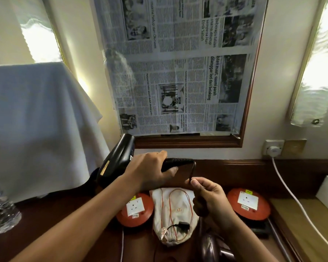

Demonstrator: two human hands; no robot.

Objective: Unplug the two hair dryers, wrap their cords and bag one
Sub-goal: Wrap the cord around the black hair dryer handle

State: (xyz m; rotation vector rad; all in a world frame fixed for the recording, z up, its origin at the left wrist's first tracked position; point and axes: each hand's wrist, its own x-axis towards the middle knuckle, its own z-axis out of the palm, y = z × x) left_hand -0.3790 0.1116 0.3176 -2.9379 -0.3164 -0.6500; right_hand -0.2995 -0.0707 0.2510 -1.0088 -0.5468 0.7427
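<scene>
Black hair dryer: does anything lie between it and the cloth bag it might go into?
The black hair dryer is held above the cloth bag. A small black plug and the bag's orange drawstring lie on the bag; its mouth appears cinched.

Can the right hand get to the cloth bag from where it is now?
Probably yes. The cloth bag lies on the desk right beside and below the right hand, nothing between them. But that hand is pinching the dryer's cord, so it must let go first.
</scene>
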